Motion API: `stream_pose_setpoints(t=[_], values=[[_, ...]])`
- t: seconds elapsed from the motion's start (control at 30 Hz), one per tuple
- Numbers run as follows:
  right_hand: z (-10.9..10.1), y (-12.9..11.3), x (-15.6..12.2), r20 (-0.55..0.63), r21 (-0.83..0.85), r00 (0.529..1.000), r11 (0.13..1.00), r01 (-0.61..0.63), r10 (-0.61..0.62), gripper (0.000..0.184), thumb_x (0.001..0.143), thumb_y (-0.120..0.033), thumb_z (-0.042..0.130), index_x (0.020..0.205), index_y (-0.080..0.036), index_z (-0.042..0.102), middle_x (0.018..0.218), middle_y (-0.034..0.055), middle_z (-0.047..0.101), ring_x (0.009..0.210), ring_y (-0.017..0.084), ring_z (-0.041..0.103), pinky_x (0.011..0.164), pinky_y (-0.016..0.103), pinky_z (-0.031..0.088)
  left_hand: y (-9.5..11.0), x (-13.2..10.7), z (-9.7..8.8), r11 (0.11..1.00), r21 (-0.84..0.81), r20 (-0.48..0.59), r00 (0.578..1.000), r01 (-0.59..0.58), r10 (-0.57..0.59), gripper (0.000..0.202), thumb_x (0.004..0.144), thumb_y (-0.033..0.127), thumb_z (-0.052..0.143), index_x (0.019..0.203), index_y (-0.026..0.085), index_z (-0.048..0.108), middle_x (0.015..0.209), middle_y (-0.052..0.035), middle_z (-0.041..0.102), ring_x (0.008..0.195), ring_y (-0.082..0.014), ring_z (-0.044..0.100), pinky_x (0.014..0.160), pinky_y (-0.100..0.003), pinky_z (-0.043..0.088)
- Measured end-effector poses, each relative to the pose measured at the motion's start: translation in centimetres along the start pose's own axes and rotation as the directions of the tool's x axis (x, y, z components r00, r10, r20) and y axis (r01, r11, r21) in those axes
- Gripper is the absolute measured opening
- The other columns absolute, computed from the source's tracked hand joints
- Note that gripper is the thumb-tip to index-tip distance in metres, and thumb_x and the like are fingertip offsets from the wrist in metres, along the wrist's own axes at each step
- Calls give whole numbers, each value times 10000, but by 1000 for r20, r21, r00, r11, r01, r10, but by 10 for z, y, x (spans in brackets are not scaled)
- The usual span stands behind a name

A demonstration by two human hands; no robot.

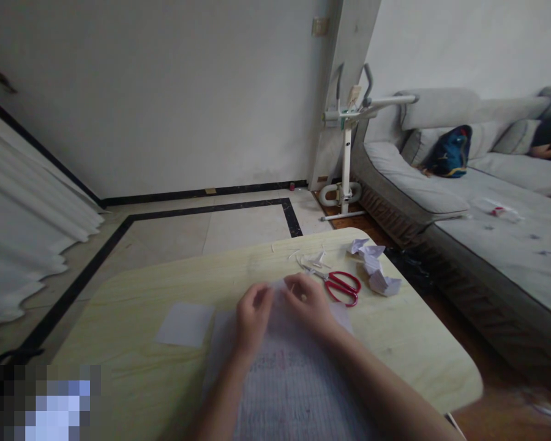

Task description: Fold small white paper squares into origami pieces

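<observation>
A small piece of white paper [279, 286] is pinched between my two hands near the middle of the table. My left hand [251, 315] is closed on its left side, thumb against fingers. On the other side, my right hand [311, 305] grips it with curled fingers, which partly hide it. Beneath my hands and forearms lies a large lined sheet [284, 392] with faint print. A square of white paper [186, 324] rests to the left. Just right of my right hand are scissors [343, 286] with red handles, blades pointing left.
White paper scraps [319, 258] lie beyond the scissors. Several folded paper shapes [374, 266] sit near the right edge of the pale wooden table [422, 361]. A grey sofa [509, 245] with a blue bag [452, 152] and a seated person stands right; exercise equipment [346, 153] is behind.
</observation>
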State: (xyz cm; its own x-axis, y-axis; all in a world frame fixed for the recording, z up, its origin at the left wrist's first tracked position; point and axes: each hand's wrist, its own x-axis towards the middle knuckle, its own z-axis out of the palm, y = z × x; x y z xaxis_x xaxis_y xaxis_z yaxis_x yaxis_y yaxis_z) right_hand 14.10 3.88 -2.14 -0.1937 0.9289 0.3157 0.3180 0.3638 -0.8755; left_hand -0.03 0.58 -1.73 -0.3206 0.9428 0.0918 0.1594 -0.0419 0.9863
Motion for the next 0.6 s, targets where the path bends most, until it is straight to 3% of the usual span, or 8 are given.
stream_pose_setpoints(t=[0.2, 0.37, 0.6], values=[[2, 2, 0, -46, -4, 999, 1000, -4, 4, 138, 794, -188, 610, 925, -179, 652, 692, 2, 581, 552, 114, 474, 525, 231, 396, 5, -4, 0, 998, 48, 32, 999, -33, 32, 220, 820, 349, 580, 822, 141, 651, 721, -32, 678, 679, -159, 636, 627, -220, 493], [3, 4, -3, 23, -28, 992, 991, 128, -128, 355, 813, -160, 597, 1164, -204, 627, 792, 23, 598, 583, 115, 489, 557, 238, 431, 0, -3, -1, 992, 114, -27, 998, -60, 64, 252, 824, 365, 558, 796, 132, 652, 645, -21, 653, 610, -150, 614, 578, -215, 482], [5, 8, -5, 41, -90, 977, 973, 214, -211, 428, 826, -148, 585, 1246, -230, 592, 1028, 87, 615, 721, 154, 565, 652, 286, 492, -7, 0, -3, 983, 183, -33, 999, -36, 42, 334, 844, 406, 522, 864, 118, 689, 664, -43, 681, 615, -170, 635, 574, -229, 491]])
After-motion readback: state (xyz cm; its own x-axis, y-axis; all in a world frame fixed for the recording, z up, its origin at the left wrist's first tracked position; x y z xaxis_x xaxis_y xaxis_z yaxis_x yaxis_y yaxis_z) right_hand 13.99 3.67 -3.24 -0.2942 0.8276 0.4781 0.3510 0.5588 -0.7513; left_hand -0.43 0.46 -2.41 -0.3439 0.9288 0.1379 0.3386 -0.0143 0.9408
